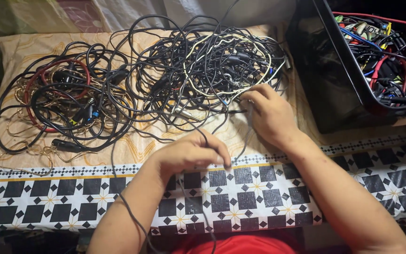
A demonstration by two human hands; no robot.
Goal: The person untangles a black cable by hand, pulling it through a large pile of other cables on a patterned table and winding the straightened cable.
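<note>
1. Our left hand curls shut, pinching a thin black cable near the bench's front edge.
2. Our right hand rests its fingertips on the tangled pile of cables, fingers bent around a strand.
3. A red cable loops at the left.
4. A black bin of more cables stands at the right.

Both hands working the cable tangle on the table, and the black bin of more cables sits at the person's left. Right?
Not quite. The head view shows the black bin at the person's right, not left. The rest holds: the left hand pinches a thin black cable and the right hand reaches into the cable tangle on the table.
</note>
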